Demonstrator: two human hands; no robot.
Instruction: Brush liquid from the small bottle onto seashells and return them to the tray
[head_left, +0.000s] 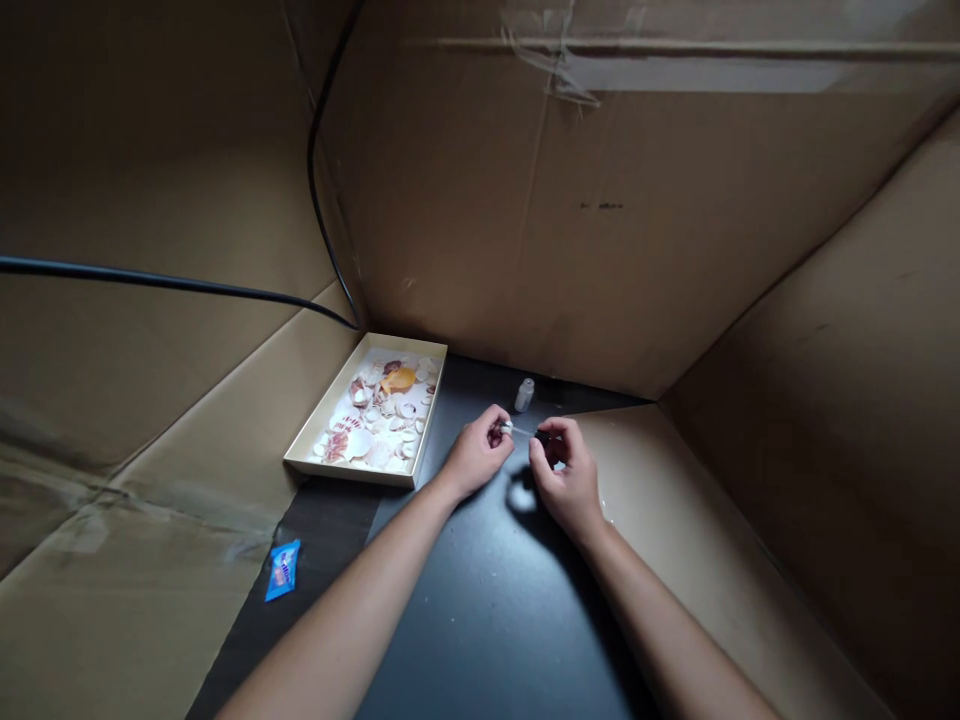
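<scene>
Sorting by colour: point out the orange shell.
The orange shell lies in the far half of the tray; the other shells look white or reddish.

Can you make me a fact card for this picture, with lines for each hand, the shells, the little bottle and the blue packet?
Left hand: pinching a small pale thing
Right hand: holding a small dark thing
Shells: in a shallow tray, left of the hands
Bottle: just beyond the hands
Blue packet: nearer than the tray
Walls: brown cardboard
</scene>
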